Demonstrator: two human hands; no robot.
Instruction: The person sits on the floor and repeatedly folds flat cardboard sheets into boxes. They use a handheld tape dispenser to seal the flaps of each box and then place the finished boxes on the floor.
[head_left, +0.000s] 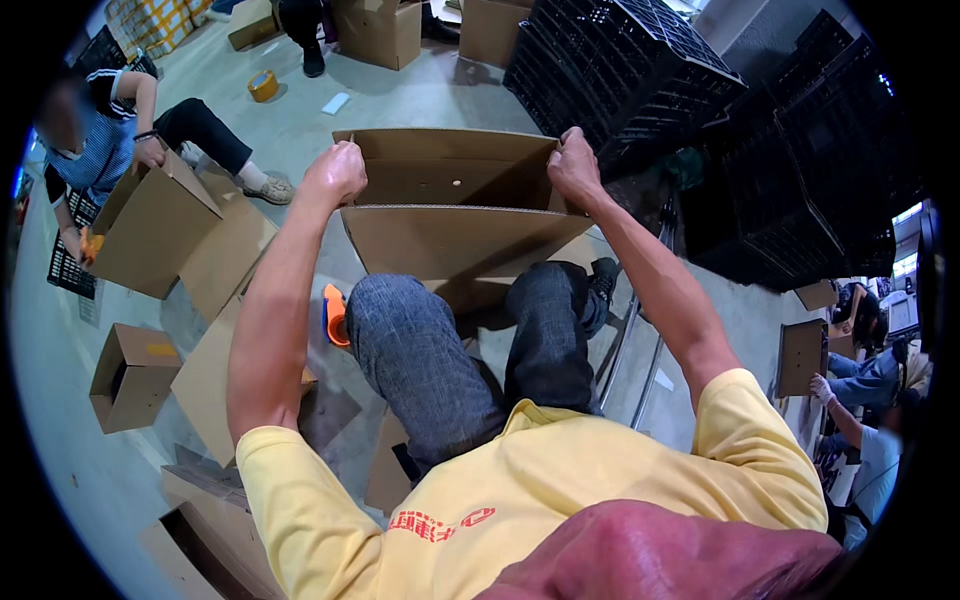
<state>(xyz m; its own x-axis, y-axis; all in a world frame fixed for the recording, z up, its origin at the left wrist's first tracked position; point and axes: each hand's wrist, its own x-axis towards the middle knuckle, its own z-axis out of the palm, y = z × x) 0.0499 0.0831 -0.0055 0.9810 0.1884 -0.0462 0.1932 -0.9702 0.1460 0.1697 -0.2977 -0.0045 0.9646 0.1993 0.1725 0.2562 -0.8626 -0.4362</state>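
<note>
Before my knees stands a cardboard box (457, 236), its upper side open towards me so that the inner walls show. My left hand (336, 172) grips the box's left end at the rim, fingers curled over the cardboard. At the opposite end, my right hand (576, 169) holds the rim in the same way. A small round hole is visible in the far inner wall. The lower part of the box is partly hidden behind my knees. On the floor beside my left knee lies an orange and blue tape dispenser (336, 316).
Black plastic crates (622, 75) are stacked at the right. A co-worker (112, 142) sits at the left, handling another cardboard box (154, 232). A tape roll (262, 86) lies on the floor ahead. Metal rods (637, 352) run beside my right leg. Flattened cardboard (210, 375) lies left.
</note>
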